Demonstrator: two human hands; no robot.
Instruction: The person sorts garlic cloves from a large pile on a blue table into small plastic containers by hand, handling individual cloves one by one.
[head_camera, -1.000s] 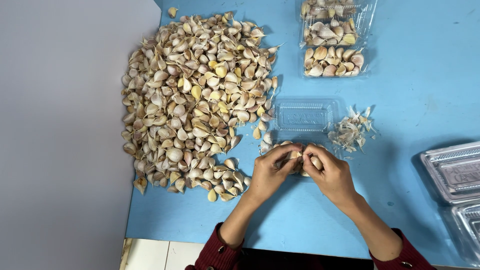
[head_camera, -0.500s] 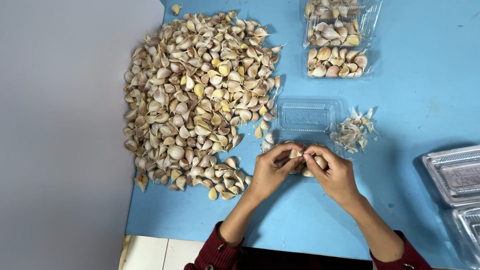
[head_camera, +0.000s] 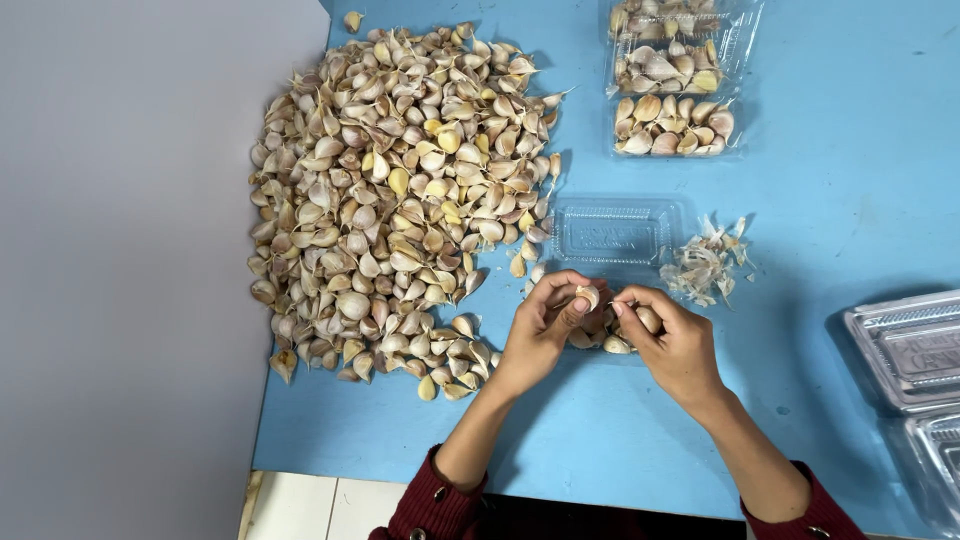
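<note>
Wall side: plain grey area along the left edge, beside the blue surface (head_camera: 620, 440)
Clove pile: big heap of unpeeled garlic cloves (head_camera: 400, 190) spread over the left part of the surface, its lower edge reaching close to the left wrist
Stray clove: one lone clove (head_camera: 352, 20) above the heap at the top edge
Left hand: left hand (head_camera: 545, 325) curled, thumb and fingertips pinching a single garlic clove (head_camera: 587, 297) held just above the surface
Clove in work: pale, small, gripped between both hands in front of the open tray
Right hand: right hand (head_camera: 672, 338) fingers bent, fingertips pressed together at the same clove, meeting the left hand's fingers there
Cloves under hands: a few loose cloves (head_camera: 612, 343) lie below and between the two hands; whether they sit in a tray is hidden by the hands
Open tray: clear plastic tray (head_camera: 615, 232) just beyond the hands, beside the heap's right edge
Skins: small heap of papery peels (head_camera: 706, 265) right of that tray, near the right hand
Filled boxes: clear boxes of cloves (head_camera: 675, 70) at the top, well apart from the hands
Spare trays: stacked clear trays (head_camera: 915, 360) at the right edge
Sleeves: dark red cuffs (head_camera: 430, 500) at both wrists
</note>
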